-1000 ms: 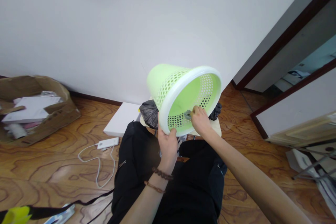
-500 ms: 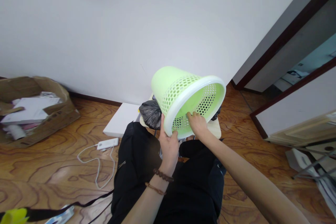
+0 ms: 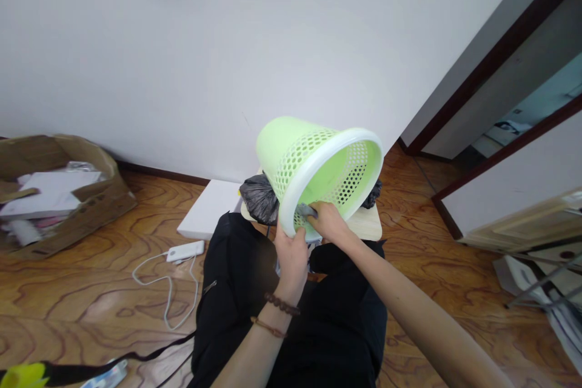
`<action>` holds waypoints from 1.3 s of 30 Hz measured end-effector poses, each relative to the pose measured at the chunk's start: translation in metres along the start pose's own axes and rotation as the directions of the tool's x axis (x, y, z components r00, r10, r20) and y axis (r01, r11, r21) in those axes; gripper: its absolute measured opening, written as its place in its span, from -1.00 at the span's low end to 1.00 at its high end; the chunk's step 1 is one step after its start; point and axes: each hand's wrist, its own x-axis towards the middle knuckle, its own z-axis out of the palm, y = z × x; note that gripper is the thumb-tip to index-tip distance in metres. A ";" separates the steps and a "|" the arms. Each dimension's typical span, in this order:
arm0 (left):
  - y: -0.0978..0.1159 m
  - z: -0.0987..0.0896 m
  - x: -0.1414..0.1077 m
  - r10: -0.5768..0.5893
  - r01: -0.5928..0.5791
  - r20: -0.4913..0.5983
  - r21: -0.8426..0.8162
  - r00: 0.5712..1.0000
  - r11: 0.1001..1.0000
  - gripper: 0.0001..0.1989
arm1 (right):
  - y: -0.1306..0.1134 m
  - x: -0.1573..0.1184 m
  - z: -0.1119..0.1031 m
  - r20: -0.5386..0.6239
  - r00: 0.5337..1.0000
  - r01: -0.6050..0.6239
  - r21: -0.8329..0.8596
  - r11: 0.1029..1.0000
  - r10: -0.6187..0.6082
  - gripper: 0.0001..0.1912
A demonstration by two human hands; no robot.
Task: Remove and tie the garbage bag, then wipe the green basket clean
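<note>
A light green basket (image 3: 291, 139) with a perforated wall and a pale rim lies tilted on its side, its mouth turned toward me and to the right. My left hand (image 3: 291, 251) grips the lower left of the rim. Inside the mouth, my right hand (image 3: 328, 221) is closed on a small grey cloth (image 3: 305, 210) held against the inner wall near the lower rim. Beneath the basket is a pale wooden stool top (image 3: 367, 225). A black plastic bag (image 3: 260, 199) sits at its left, and more black plastic (image 3: 373, 194) shows at its right.
A cardboard box (image 3: 102, 206) holding papers stands on the floor at the left. Near my knees lie a white flat box (image 3: 204, 209) and a white power bank (image 3: 185, 251) with a cable. A white wall rises behind the stool. A metal rack (image 3: 545, 282) stands far right.
My right hand has moved left inside the basket's mouth, toward my left hand, and the grey cloth shows more clearly. The basket has shifted slightly left.
</note>
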 end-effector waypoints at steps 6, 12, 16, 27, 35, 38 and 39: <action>-0.005 0.013 0.000 -0.173 0.175 0.023 -0.148 0.985 0.973 -0.66 | 0.033 -0.007 -0.005 -0.105 0.993 -0.061 -0.034 0.998 0.057 -0.80; -0.028 0.029 0.000 -0.213 0.222 0.076 -0.147 0.974 0.964 -0.65 | 0.062 -0.013 -0.001 -0.099 0.981 -0.178 -0.099 0.979 0.168 -0.81; -0.041 0.043 0.007 -0.184 0.192 0.084 -0.097 0.979 0.977 -0.68 | 0.076 -0.014 -0.002 -0.109 0.972 -0.220 -0.096 0.971 0.209 -0.80; -0.066 0.078 0.027 -0.247 0.252 -0.103 0.040 0.963 0.967 -0.76 | 0.102 -0.001 0.010 -0.092 0.880 -0.470 -0.039 0.882 0.466 -0.79; -0.080 0.040 0.017 -0.221 0.228 -0.082 0.097 0.972 0.969 -0.74 | 0.078 -0.013 0.053 0.045 0.878 -0.477 -0.008 0.879 0.477 -0.76; -0.086 0.033 0.015 -0.234 0.241 -0.075 0.096 0.969 0.966 -0.75 | 0.075 -0.019 0.064 0.058 0.885 -0.462 -0.025 0.887 0.462 -0.75; -0.088 0.031 0.014 -0.241 0.248 -0.075 0.092 0.968 0.964 -0.76 | 0.075 -0.021 0.066 0.057 0.889 -0.454 -0.033 0.890 0.455 -0.75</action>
